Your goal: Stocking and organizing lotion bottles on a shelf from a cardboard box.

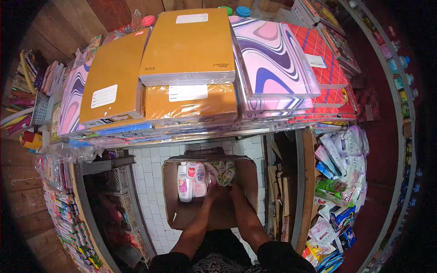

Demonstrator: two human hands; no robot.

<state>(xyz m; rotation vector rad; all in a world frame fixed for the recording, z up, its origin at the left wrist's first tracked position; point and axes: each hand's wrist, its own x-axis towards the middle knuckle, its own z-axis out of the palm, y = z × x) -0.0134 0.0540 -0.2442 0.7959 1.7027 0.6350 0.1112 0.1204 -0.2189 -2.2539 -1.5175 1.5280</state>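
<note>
An open cardboard box (191, 216) stands before me on the white tiled floor. Both of my hands reach down into it. My left hand (214, 191) is at the lower end of some pale pink packages (211, 172), its fingers partly hidden in shadow. Close to it, my right hand (234, 188) is beside a green-and-white bottle or pack (227, 177); whether it grips this is unclear. Along the box's left side lies a white plastic bottle (184, 184) with a pink-and-purple label. Pink-and-white bottles (199, 179) lie between that bottle and my left hand.
Shrink-wrapped stacks of brown-covered notebooks (187, 47), pink-and-purple patterned books (273, 58) and red plaid books (321, 51) overhang the box's far side. Packaged goods (336, 204) line the right counter. Small boxes (76, 225) fill the left one. Flattened cardboard (280, 204) stands beneath.
</note>
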